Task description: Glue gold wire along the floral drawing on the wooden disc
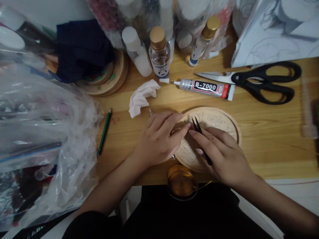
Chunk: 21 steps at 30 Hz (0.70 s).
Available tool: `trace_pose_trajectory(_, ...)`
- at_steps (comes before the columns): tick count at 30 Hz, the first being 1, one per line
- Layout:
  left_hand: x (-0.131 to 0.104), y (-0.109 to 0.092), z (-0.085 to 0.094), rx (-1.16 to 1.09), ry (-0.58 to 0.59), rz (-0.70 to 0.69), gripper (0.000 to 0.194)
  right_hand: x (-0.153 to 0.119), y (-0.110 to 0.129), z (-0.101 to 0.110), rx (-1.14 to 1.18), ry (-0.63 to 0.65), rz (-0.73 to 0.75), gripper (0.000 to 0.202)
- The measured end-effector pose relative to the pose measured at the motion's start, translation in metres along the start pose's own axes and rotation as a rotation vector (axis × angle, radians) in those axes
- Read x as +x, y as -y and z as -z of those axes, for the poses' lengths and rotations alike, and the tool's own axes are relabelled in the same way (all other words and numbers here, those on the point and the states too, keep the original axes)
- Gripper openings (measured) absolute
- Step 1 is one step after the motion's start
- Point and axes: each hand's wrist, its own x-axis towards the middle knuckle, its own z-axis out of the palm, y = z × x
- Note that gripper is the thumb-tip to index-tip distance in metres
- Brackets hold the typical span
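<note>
My right hand [224, 154] grips black tweezers [197, 124], whose two tips are slightly apart above a round wooden board [221, 116]. Pencil-like line drawings of flowers cover the board's face. Over its left side, my left hand [160, 139] is closed, thumb and forefinger brought near each other beside the tweezer tips. Something tiny and thin shows at those fingertips, too small to name. A spool of gold-coloured wire [181, 181] rests at the table's front edge, just below the board, with a loose wire end sticking out to the right.
Beyond the board lie a B-7000 glue tube [206, 88], black-handled scissors [264, 79] and a crumpled tissue [142, 96]. Small bottles [159, 56] stand behind. At left are a green pencil [104, 132], plastic bags [74, 132] and stacked wooden hoops [119, 74] under dark cloth.
</note>
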Motion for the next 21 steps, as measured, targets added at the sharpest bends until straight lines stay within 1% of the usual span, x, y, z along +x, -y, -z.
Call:
trace_pose_trajectory(6,-0.001,-0.002,-0.004,0.011,0.002,0.03,0.017,0.0,-0.003,0.002,0.014,0.013,-0.028,0.054)
trace_pose_trajectory(10,-0.002,-0.002,-0.005,-0.022,0.005,0.047,0.021,0.008,-0.006,0.006,-0.023,0.012,-0.023,0.045)
trace_pose_trajectory(13,-0.002,-0.002,-0.006,-0.059,0.012,0.067,0.022,0.017,-0.009,0.011,0.033,0.004,-0.026,0.038)
trace_pose_trajectory(15,-0.003,-0.001,-0.006,-0.067,0.011,0.071,0.022,0.021,-0.009,0.015,0.153,-0.063,-0.086,0.034)
trace_pose_trajectory(18,-0.003,-0.001,-0.007,-0.079,0.021,0.079,0.023,0.027,-0.009,0.026,0.39,-0.221,-0.226,0.03)
trace_pose_trajectory(19,-0.004,-0.001,-0.008,-0.087,0.024,0.082,0.024,0.03,-0.008,0.03,0.443,-0.294,-0.261,0.025)
trace_pose_trajectory(21,-0.005,-0.001,-0.008,-0.103,0.032,0.09,0.026,0.036,-0.007,0.038,0.458,-0.324,-0.295,0.006)
